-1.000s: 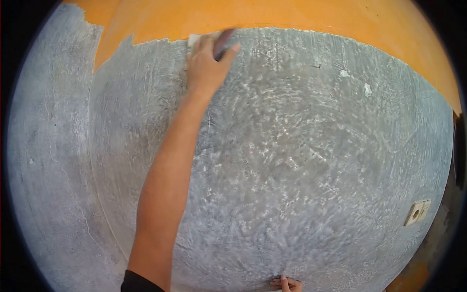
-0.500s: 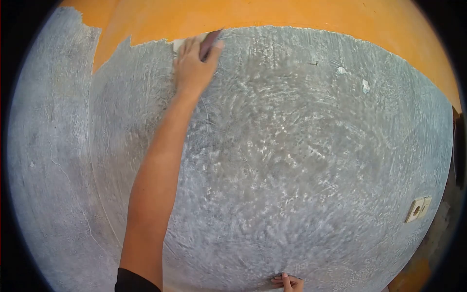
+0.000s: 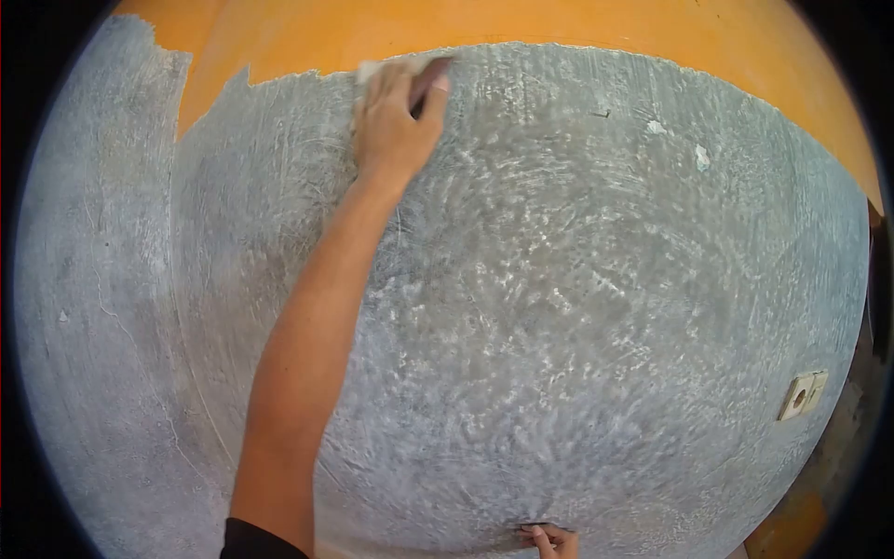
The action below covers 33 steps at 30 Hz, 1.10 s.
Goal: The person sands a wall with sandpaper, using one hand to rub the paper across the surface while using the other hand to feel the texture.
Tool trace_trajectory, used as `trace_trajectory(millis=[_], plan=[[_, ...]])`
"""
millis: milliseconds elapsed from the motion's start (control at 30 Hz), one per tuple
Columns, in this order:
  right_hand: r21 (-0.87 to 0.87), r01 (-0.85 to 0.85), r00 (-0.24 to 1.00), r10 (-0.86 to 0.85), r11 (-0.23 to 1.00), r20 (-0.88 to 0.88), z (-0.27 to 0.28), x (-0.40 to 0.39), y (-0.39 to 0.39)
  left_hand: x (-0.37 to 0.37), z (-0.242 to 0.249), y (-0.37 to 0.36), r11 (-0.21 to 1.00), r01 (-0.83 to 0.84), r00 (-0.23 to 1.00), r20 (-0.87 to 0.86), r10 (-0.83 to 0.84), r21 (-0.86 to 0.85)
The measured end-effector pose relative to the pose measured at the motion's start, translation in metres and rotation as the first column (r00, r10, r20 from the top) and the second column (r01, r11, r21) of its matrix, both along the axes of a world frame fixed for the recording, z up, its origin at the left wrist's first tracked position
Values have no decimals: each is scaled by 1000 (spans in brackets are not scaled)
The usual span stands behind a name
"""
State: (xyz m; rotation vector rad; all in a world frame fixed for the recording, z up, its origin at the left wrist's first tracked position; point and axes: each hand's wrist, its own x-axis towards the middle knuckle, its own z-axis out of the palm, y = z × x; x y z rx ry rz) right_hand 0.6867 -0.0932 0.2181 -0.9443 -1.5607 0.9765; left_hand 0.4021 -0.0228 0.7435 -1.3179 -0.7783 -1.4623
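My left hand (image 3: 399, 126) reaches up the wall with its back toward me, fingers wrapped over what looks like a piece of sandpaper (image 3: 430, 82). A maroon-brown part stands up between thumb and fingers, and a pale edge pokes out on the left. The piece is pressed against the grey scraped wall (image 3: 559, 279), just under the border of the orange paint (image 3: 484, 20). At the bottom, my right hand (image 3: 554, 541) is partly cut off by the frame. Its fingers are pinched close to the wall, with a thin dark edge at the tips that I cannot identify.
An electrical socket (image 3: 801, 396) is fixed to the wall at the right. A small nail or hook (image 3: 603, 114) and white chipped patches (image 3: 702, 156) mark the upper right. A vertical corner line and a crack run down the left side.
My left hand has slid a little to the right along the paint border with the sandpaper. My right hand has barely shifted.
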Motion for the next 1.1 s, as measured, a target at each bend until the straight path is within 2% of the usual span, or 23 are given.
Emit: trace_trajectory(millis=[67, 167, 233, 300, 333, 433, 567, 667, 767, 867, 967, 1067, 1100], plan=[[31, -22, 997, 20, 999, 70, 9, 2, -7, 5, -3, 4, 978, -153, 972, -155, 174, 141], [19, -54, 998, 54, 998, 28, -8, 4, 1, -1, 4, -14, 983, 143, 983, 135, -127, -115], [-7, -47, 999, 47, 999, 12, -7, 6, -3, 2, 2, -8, 997, 50, 996, -76, -55, -65], [-15, -57, 998, 57, 998, -21, 2, 3, -6, 6, -4, -3, 996, -84, 936, -342, 79, 1], [-14, -68, 997, 67, 998, -43, 5, 3, -7, 3, -2, -4, 998, -42, 946, -322, 27, -41], [-14, -81, 994, 80, 997, -78, 4, 2, -7, 0, 6, -2, 991, 128, 986, -105, -131, -27], [-11, -71, 994, 70, 997, -80, 7, 5, -10, 7, 1, -6, 997, -3, 937, -350, -22, -72], [-18, -50, 994, 48, 999, -97, 18, 5, -16, 12, 6, -7, 985, 146, 974, -159, -160, -95], [-42, 13, 1000, -12, 999, 14, 25, 8, -19, 26, -4, -4, 994, -97, 902, -418, 108, 48], [-18, 0, 1000, 0, 1000, 1, 14, 8, -12, 30, 3, -1, 999, 49, 990, -131, -48, 2], [-66, 56, 997, -52, 996, 50, 22, 8, -17, 45, -2, 1, 995, -57, 927, -366, 84, 83], [-41, 3, 1000, -2, 999, 19, 19, 11, -15, 49, 0, -14, 977, 140, 967, -190, -170, -162], [-48, -6, 1000, 6, 999, 0, 15, 10, -14, 51, -1, -12, 986, 111, 961, -241, -138, -121]])
